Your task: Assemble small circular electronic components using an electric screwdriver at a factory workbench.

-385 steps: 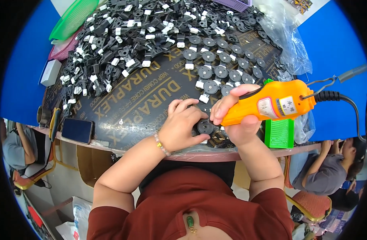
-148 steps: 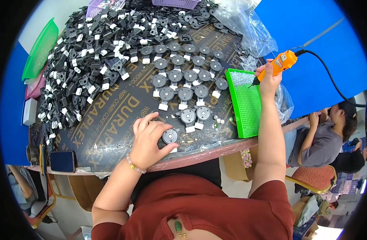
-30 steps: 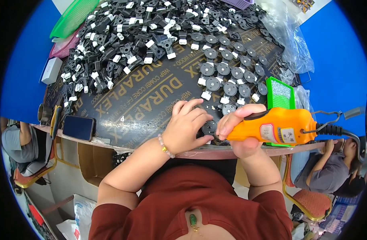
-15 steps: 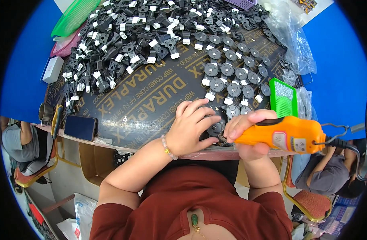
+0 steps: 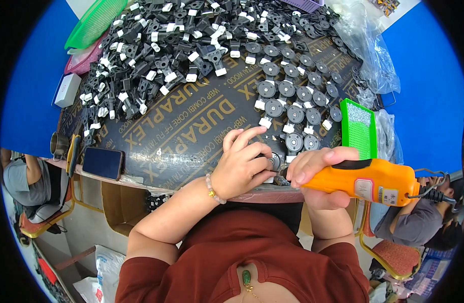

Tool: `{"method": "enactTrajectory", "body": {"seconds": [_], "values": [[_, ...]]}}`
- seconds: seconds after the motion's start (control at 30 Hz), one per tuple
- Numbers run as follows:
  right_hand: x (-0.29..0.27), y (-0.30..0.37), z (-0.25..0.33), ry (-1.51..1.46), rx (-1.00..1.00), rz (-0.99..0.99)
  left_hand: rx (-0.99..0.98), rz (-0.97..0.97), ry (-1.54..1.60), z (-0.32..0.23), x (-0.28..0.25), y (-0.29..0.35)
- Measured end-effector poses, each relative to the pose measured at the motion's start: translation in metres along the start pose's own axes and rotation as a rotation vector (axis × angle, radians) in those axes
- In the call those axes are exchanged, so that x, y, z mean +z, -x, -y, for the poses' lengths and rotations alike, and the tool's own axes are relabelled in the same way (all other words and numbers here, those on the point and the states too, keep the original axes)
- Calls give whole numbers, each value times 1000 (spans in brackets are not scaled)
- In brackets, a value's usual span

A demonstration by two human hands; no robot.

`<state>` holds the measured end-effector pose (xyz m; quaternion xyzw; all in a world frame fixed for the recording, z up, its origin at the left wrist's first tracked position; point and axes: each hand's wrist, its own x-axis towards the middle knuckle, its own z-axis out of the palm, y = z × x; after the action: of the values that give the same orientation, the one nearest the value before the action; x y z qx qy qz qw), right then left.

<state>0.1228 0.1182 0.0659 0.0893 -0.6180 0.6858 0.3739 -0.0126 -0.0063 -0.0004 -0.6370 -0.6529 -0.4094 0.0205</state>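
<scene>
Holding of the black round part [image 5: 276, 161] was done by the left hand [image 5: 242, 169], its grip closed on one side of the part, near the front edge of the tabletop [image 5: 181, 144]. The orange power tool [image 5: 365, 181] was gripped by the right hand [image 5: 316, 166]; its tip could not be made out. If held too loosely, the part could be spun or pushed off. If the tool slipped, the left hand could be poked, or the nearby rows of round parts [image 5: 294, 114] bumped.
</scene>
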Motion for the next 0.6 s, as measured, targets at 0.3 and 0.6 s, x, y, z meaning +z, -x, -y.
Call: {"method": "enactTrajectory", "body": {"seconds": [0.3, 0.6], "values": [[-4, -1, -20, 85, -9, -42, -77, -9, -61, -6, 0, -6], [2, -1, -23, 49, 110, -53, -85, 72, -85, -3, 5, -3]]}}
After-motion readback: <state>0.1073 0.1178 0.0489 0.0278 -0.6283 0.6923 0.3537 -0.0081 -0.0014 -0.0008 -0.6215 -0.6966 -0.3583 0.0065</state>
